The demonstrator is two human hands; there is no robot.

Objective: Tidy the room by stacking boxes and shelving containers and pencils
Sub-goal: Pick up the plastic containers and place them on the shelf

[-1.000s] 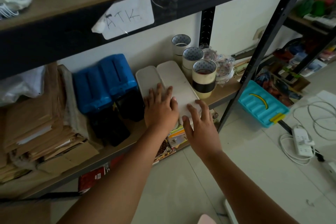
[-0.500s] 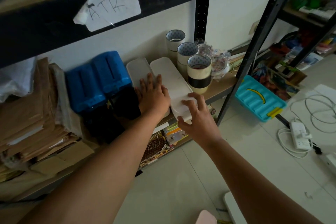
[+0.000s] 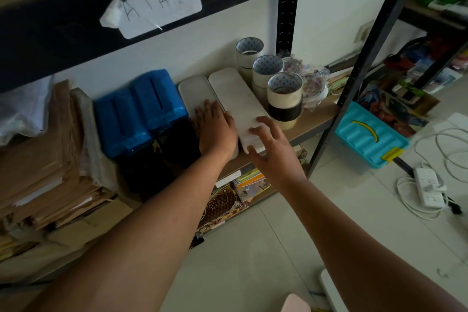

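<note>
**Cases pushed home on the shelf**

Shelf (image 3: 314,119) came first in size: its wooden board carried, from nine o'clock to three, paper stacks (image 3: 38,172), two blue boxes (image 3: 141,109), two white cases and tape rolls (image 3: 283,94). Over the last second both cases had slid deeper toward twelve o'clock, away from the front edge, and lay side by side, touching along their length. Left case (image 3: 195,91) sat just beside the blue boxes; right case (image 3: 235,96) sat just beside the nearest tape roll. Left hand (image 3: 215,126) lay flat on the near end of the left case, fingers straight and together. Right hand (image 3: 271,144) had its fingers spread and lightly bent over the near end of the right case, pressing rather than gripping. By my judgement this shelving step was nearly finished, with the teal box (image 3: 369,139) at three o'clock on the floor untouched.
</note>
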